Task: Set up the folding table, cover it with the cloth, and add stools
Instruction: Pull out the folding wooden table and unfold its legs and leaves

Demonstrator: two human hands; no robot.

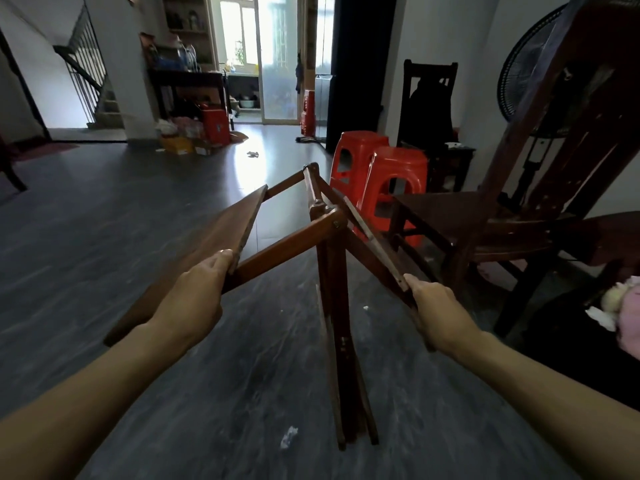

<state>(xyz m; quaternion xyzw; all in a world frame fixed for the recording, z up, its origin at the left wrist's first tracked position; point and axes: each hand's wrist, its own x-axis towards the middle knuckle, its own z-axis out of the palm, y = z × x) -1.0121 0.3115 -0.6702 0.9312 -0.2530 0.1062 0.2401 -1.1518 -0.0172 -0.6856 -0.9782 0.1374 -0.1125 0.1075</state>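
one folding table (329, 220), two stools (360, 157) (398, 178) beside

1. Your left hand (194, 299), at about 8 o'clock from the middle of the view, is bare, with rounded knuckles and a smooth back.
2. Your left forearm (86, 393) is uncovered from the wrist to the frame edge at 8 o'clock, and it broadens toward the elbow.
3. Your right hand (438, 313), at about 4 o'clock, is bare too, its back smooth.
4. Your right forearm (554, 386) is uncovered to the edge at 4 o'clock, and slim at the wrist.
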